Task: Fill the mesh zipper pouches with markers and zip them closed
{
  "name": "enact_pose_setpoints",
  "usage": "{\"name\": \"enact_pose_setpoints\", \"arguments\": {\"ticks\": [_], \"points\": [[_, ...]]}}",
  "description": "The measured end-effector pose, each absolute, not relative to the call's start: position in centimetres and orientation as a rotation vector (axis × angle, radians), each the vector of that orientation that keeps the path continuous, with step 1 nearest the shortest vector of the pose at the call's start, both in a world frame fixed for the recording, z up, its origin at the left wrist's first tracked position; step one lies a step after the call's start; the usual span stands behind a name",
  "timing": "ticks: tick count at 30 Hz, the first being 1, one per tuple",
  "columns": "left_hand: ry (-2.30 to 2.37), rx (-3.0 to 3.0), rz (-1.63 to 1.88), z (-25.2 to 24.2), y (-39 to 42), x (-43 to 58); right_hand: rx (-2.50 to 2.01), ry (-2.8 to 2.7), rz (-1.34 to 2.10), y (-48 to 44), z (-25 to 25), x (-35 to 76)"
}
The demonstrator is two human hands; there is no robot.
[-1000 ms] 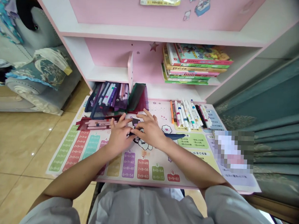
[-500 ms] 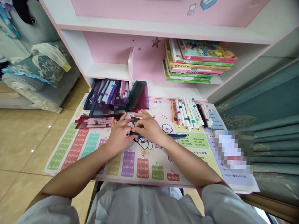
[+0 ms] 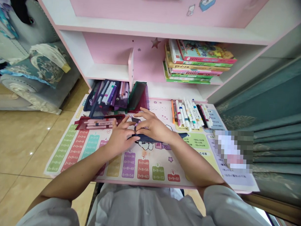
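Observation:
In the head view a dark blue pencil pouch [image 3: 149, 138] lies flat and narrow across the middle of the desk mat, its right tip showing past my right wrist. My left hand [image 3: 120, 135] pinches its left end between thumb and fingers. Close beside it, my right hand [image 3: 152, 127] bends over the pouch, thumb and index finger closed on its upper edge near the left end, other fingers raised. The exact grip point is partly hidden by the fingers. Left of my hands lies a red mesh pouch [image 3: 100, 122] with pink markers inside.
Behind my hands, several mesh pouches [image 3: 108, 96] of markers lean at the shelf, beside a green and magenta pouch [image 3: 138, 96]. Loose markers [image 3: 191, 113] lie in a pile at right. Stacked books [image 3: 199, 63] fill the shelf; a blurred-out object [image 3: 231, 150] sits at the mat's right edge.
My right hand has shifted slightly to the right along the pouch's edge, and more of the dark blue fabric shows between my hands. My left hand stays at the left end.

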State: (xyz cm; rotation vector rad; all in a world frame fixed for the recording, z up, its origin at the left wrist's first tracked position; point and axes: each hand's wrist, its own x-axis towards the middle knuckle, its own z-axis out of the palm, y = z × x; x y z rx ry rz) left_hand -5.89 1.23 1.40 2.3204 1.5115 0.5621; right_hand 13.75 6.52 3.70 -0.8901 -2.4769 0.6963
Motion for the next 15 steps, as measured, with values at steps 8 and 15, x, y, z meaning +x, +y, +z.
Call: {"name": "enact_pose_setpoints", "arguments": {"ticks": [8,15], "points": [[1.541,2.338,0.648,0.8,0.9,-5.6,-1.022,-2.522,0.701,5.8,4.3,13.8],[1.551,2.420,0.741,0.2,0.6,-5.4,-1.172,-2.486,0.822,4.9,4.8,13.0]]}}
